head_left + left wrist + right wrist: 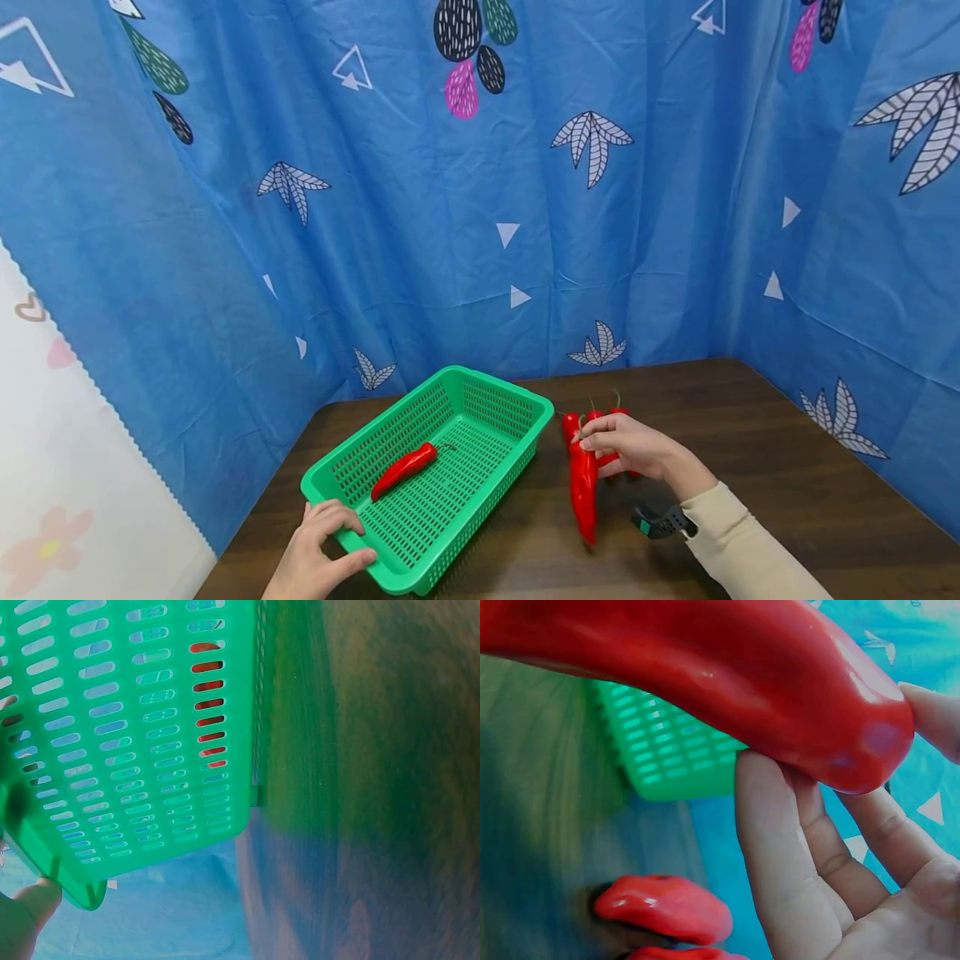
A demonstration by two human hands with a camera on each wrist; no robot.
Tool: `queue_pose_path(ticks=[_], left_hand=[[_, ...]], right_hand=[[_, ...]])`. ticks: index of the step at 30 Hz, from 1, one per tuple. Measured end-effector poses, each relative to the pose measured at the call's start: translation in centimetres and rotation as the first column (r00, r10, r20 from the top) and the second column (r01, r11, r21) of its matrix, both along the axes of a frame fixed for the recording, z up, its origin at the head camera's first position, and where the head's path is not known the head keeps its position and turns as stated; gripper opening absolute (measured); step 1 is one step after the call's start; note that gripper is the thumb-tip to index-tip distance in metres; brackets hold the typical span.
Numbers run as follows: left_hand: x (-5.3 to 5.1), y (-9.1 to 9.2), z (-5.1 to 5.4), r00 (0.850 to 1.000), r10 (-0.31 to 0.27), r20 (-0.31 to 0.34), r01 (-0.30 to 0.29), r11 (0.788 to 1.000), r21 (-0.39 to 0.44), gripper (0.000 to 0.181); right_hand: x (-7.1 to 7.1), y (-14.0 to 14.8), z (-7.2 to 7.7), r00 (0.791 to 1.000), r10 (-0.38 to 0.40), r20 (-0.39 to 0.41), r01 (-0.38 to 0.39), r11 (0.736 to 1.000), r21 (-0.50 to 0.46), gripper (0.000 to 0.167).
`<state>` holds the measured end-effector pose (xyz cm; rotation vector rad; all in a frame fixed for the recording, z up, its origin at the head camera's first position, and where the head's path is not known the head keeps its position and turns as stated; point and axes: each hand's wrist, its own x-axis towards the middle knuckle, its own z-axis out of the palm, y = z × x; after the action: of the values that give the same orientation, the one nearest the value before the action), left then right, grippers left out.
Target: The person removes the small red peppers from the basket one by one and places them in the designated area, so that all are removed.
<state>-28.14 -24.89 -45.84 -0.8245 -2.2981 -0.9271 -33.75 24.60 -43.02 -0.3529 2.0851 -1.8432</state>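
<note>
My right hand (633, 446) pinches a red chili pepper (582, 492) near its stem end, and the pepper hangs tip down over the table. In the right wrist view that pepper (727, 682) fills the top, between thumb and fingers. My left hand (318, 546) grips the near left rim of a green plastic basket (480, 508), with the thumb at the rim. Inside the basket lies one red pepper (405, 470). Several more red peppers (570, 425) lie on the table behind my right hand, partly hidden by it.
The dark wooden table (720, 408) carries the basket on its left side. A blue patterned curtain (465, 275) hangs behind the table and along the right. My right wrist wears a dark band (663, 521). A pale floral surface (67, 467) is at far left.
</note>
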Motion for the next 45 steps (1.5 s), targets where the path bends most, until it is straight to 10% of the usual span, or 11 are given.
queue_pose_path(ticks=[45], left_hand=[[0.3, 0.1, 0.3, 0.999, 0.016, 0.039, -0.017, 1.0, 0.01, 0.036]], right_hand=[[2.0, -0.1, -4.1, 0.993, -0.111, 0.033, 0.108, 0.991, 0.073, 0.04]])
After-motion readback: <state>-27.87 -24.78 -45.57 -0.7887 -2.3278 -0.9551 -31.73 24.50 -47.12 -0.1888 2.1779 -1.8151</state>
